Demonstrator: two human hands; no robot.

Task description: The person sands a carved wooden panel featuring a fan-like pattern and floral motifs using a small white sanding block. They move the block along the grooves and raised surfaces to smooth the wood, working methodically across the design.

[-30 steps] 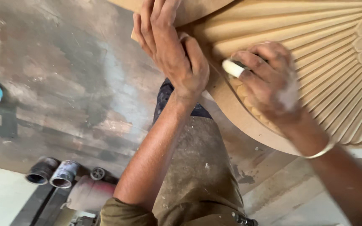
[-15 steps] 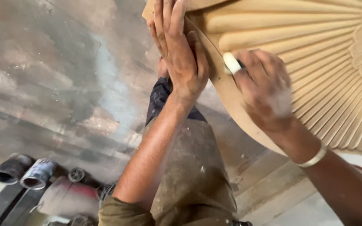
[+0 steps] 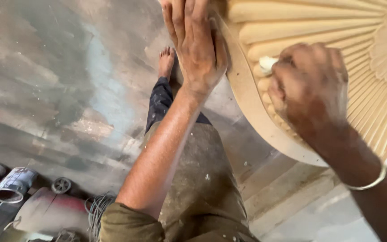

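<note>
A large pale carved wooden panel [image 3: 350,27] with fluted ribs fanning from a flower-like centre fills the upper right. My left hand [image 3: 195,45] lies flat, fingers together, on the panel's smooth curved rim. My right hand [image 3: 310,87] is closed around a small white folded piece [image 3: 267,64], probably sandpaper, pressed into the ribs near the rim. A thin metal bangle [image 3: 372,181] circles my right wrist. Below, my leg in dusty trousers and my bare foot [image 3: 166,60] rest on the floor.
The concrete floor [image 3: 59,89] is stained and patchy. At the lower left lie two cans [image 3: 12,183], a small wheel [image 3: 62,185], a pink-and-white cylinder [image 3: 50,213] and a coil of wire [image 3: 97,208]. A stepped stone edge [image 3: 287,188] runs under the panel.
The view has come closer and shifted; my right hand has slid along the ribs toward the panel's rim, and my left hand stays flat on the rim.
</note>
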